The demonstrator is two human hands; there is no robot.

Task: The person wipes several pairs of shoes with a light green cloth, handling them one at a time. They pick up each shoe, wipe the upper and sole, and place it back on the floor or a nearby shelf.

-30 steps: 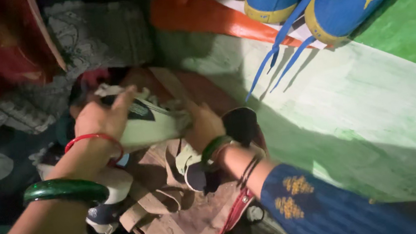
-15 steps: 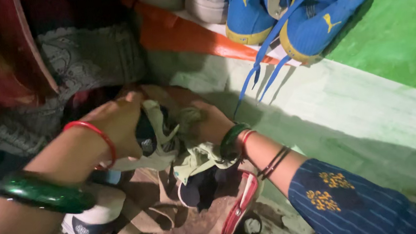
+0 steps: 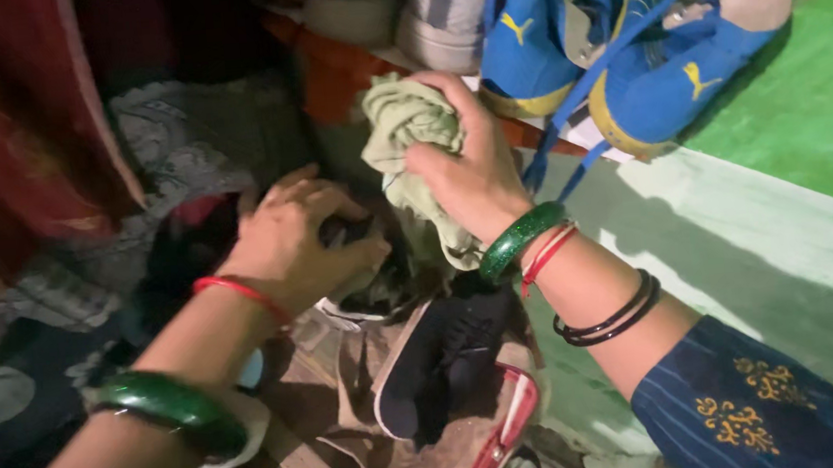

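Pale-green cloth (image 3: pixel 407 124) is bunched in my right hand (image 3: pixel 466 169), fingers curled tight round it, held above the dark shoe (image 3: pixel 442 357). Nearer it, my left hand (image 3: pixel 301 239) presses curled onto something dark, perhaps another shoe, just left of the cloth.

You have a single view, from the camera on your head, tilted steeply down and forward over your own forearms. It sits close, so your left hand (image 3: pixel 298 236) and right hand (image 3: pixel 466 164) fill the middle, with the blue shoes (image 3: pixel 621 40) at the top edge.
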